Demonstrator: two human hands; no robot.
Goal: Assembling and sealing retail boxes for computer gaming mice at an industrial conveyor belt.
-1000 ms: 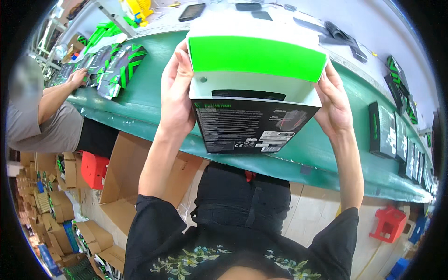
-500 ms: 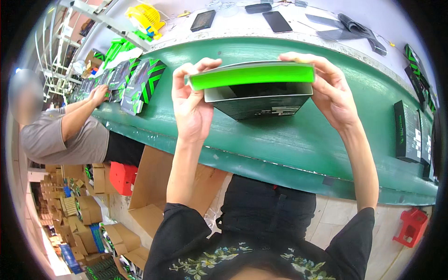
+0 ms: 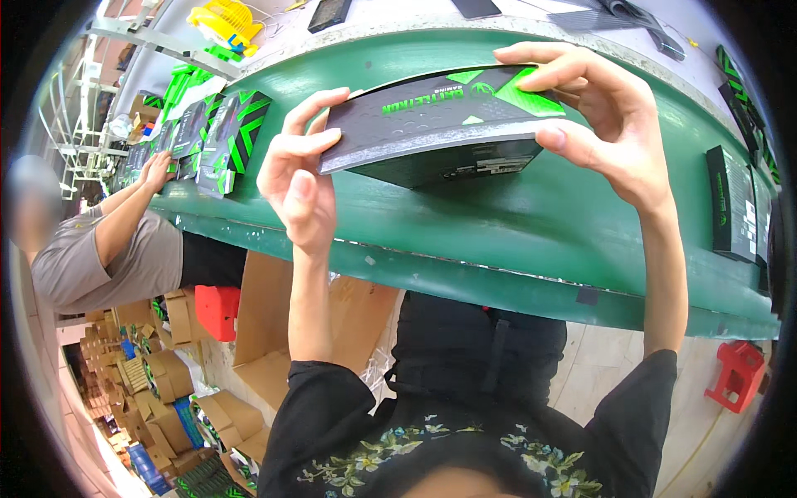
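A black cardboard box (image 3: 432, 112) with green markings stands above the green work surface, its end flap closed and facing up toward me. My left hand (image 3: 300, 174) grips the flap's left end, fingertips on the top edge and the corner. At the right end my right hand (image 3: 610, 124) holds the box, with fingers over the green patch and the thumb against the near edge. Below the flap, a dark side panel with a small pale label shows. What lies inside the box is hidden.
Similar black and green boxes lie on the green table (image 3: 398, 236) at left, near a co-worker's hands (image 3: 158, 170). More boxes (image 3: 732, 203) stand at right. A yellow fan (image 3: 226, 23) sits at the back. An open carton (image 3: 270, 319) and a red stool (image 3: 736, 375) are below the table.
The bright green flap has been folded down, so the box's opening is now covered. Both hands have shifted their fingers to the flap's ends, and the view has moved slightly.
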